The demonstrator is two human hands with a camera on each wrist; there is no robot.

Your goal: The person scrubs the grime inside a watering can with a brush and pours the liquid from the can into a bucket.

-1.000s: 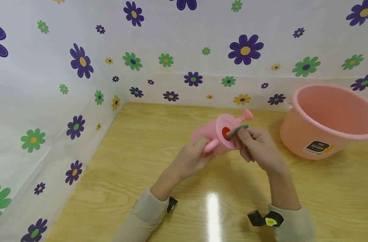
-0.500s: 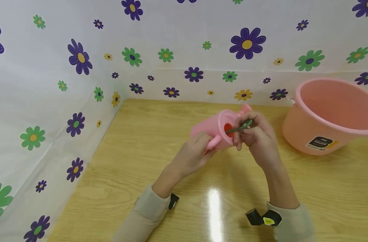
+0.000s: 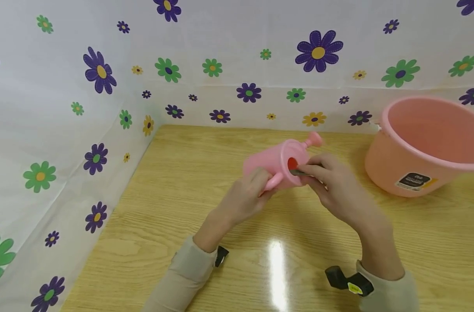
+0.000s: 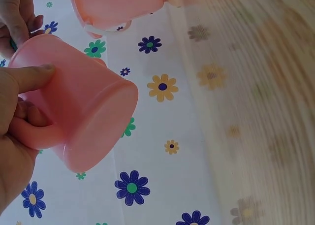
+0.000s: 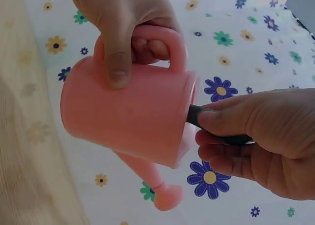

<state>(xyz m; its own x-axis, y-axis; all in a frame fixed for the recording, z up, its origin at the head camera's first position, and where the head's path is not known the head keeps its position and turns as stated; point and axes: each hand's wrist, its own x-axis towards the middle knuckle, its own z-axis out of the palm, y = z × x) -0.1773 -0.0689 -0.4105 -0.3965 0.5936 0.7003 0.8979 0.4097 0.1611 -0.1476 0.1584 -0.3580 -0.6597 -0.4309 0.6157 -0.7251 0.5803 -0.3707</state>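
A pink watering can (image 3: 263,158) is tilted over the table, its mouth towards the right and its spout pointing up and right. My left hand (image 3: 242,195) grips its handle (image 5: 174,50), the thumb lying along the can's side in the right wrist view. My right hand (image 3: 336,188) pinches a slim dark green handle (image 5: 238,140) between thumb and fingers. The front end of this handle reaches into the can's mouth; what is on that end is hidden inside. Bright red (image 3: 292,164) shows within the opening.
A large pink bucket (image 3: 408,173) with a black label stands at the right back of the wooden table (image 3: 163,208). White sheets with printed flowers (image 3: 206,39) rise behind the table and along its left side.
My right hand has shifted its hold on the dark green handle, whose looped end was showing half a second ago. The handle now sits lower at the can's mouth. My left hand keeps its grip.
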